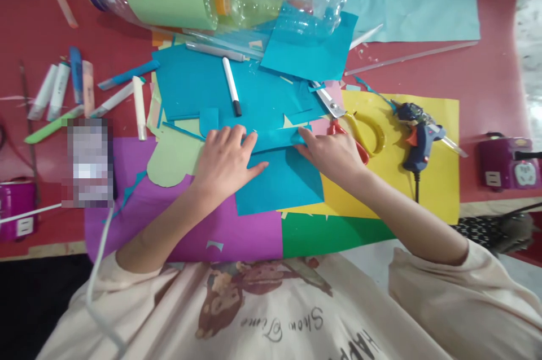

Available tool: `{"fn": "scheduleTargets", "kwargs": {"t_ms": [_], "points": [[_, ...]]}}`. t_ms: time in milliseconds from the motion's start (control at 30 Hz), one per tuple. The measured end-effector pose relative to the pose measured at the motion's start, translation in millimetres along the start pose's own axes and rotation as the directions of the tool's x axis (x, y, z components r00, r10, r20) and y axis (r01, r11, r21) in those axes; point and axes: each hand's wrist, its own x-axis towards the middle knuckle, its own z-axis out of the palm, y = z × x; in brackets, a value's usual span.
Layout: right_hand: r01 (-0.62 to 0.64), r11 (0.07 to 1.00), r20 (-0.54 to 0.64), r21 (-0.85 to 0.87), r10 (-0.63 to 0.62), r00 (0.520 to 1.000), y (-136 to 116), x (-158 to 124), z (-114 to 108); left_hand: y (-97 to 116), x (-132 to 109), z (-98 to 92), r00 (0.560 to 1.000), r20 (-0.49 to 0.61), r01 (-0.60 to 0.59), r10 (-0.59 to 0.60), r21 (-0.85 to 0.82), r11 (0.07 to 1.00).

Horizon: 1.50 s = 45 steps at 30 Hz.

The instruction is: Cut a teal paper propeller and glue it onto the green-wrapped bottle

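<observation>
A blue sheet of paper (282,182) lies in front of me, its far edge folded over into a narrow flap (275,137). My left hand (226,159) rests on the left end of that flap, fingers laid down on it and thumb stretched apart. At the opposite end, my right hand (332,151) pinches the fold between thumb and forefinger. Just beyond my right hand are red-handled scissors (334,106), partly covered by it, and a yellow-handled pair (372,131). A white pen with a dark cap (232,86) lies on more blue paper beyond the flap.
A hot glue gun (417,140) lies on yellow paper (440,179) at right. Plastic bottles (169,1) line the back. Several markers (59,89) and a phone (91,162) with a white cable are at left. Purple extension sockets (508,162) sit at the table's sides.
</observation>
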Motion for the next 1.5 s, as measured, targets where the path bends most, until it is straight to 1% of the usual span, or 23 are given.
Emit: {"fn": "scheduleTargets", "kwargs": {"t_ms": [100,167,267,333,400,433,533,633,700,733,800,933,967,1033,1067,1100,1133,1200,1233,1267,1300,1367,1500], "points": [[0.042,0.998,-0.095,0.055,-0.037,0.995,3,0,4,2,9,4.6,0.993,-0.091,-0.085,0.08,-0.051,0.995],[0.091,0.987,-0.247,0.131,-0.056,0.967,7,-5,7,2,14,3.1,0.994,-0.085,-0.073,0.064,-0.115,0.991],[0.162,0.942,-0.495,0.293,0.005,0.869,18,-17,10,-8,17,-4.3,0.999,-0.016,0.024,-0.03,-0.297,0.954],[0.135,0.909,-0.525,0.394,0.102,0.845,31,-25,11,-23,18,-7.2,0.984,-0.026,0.142,-0.174,-0.464,0.875],[0.049,0.903,-0.474,0.426,0.177,0.863,47,-31,13,-39,19,-4.5,0.949,-0.008,0.239,-0.316,-0.636,0.734],[-0.005,0.909,-0.433,0.416,0.203,0.878,55,-33,14,-47,19,-1.2,0.925,0.001,0.264,-0.381,-0.722,0.639],[-0.146,0.925,-0.258,0.352,0.245,0.934,72,-37,18,-57,20,11.8,0.827,0.014,0.217,-0.561,-0.93,0.297],[-0.168,0.931,-0.154,0.325,0.227,0.962,77,-34,22,-54,21,20.2,0.781,0.091,0.136,-0.617,-0.99,0.025],[-0.15,0.927,-0.152,0.345,0.213,0.965,77,-27,24,-49,21,22.3,0.765,0.147,0.117,-0.627,-0.989,-0.089],[-0.145,0.921,-0.152,0.36,0.211,0.966,76,-23,24,-47,21,23.2,0.767,0.158,0.109,-0.622,-0.987,-0.117],[-0.139,0.913,-0.138,0.384,0.206,0.969,77,-16,22,-45,19,25.5,0.795,0.143,0.095,-0.589,-0.989,-0.111],[-0.135,0.892,-0.103,0.431,0.197,0.975,80,-6,16,-42,12,30.6,0.86,0.107,0.143,-0.5,-0.989,0.034],[-0.14,0.878,-0.105,0.458,0.21,0.972,81,-6,16,-40,11,30.7,0.864,0.104,0.154,-0.493,-0.986,0.061],[-0.142,0.819,-0.113,0.557,0.244,0.963,82,-8,16,-37,9,28.9,0.859,0.101,0.154,-0.501,-0.986,0.065],[-0.133,0.759,-0.102,0.638,0.255,0.962,83,-10,16,-36,9,27.3,0.857,0.098,0.146,-0.506,-0.988,0.056],[-0.12,0.668,-0.072,0.734,0.252,0.965,84,-13,17,-34,8,25.5,0.858,0.091,0.136,-0.505,-0.989,0.054],[-0.108,0.545,-0.019,0.831,0.223,0.975,85,-18,16,-33,8,23.5,0.863,0.076,0.126,-0.5,-0.99,0.066],[-0.135,0.242,0.124,0.961,0.06,0.99,88,-30,15,-32,8,20.1,0.875,0.029,0.104,-0.483,-0.986,0.129],[-0.182,0.117,0.19,0.976,-0.06,0.98,89,-38,13,-32,7,18.8,0.879,0.007,0.093,-0.477,-0.983,0.156],[-0.239,0.032,0.241,0.971,-0.161,0.957,89,-45,12,-31,7,17.8,0.881,-0.007,0.084,-0.472,-0.982,0.17],[-0.288,-0.024,0.275,0.957,-0.229,0.934,89,-53,11,-31,7,17.3,0.883,-0.013,0.078,-0.469,-0.982,0.174],[-0.353,-0.075,0.318,0.933,-0.294,0.902,87,-68,11,-31,6,17.5,0.888,-0.006,0.08,-0.46,-0.983,0.167],[-0.316,-0.11,0.28,0.942,-0.261,0.924,77,-85,14,-29,5,21.5,0.878,0.03,0.105,-0.477,-0.986,0.133]]}}
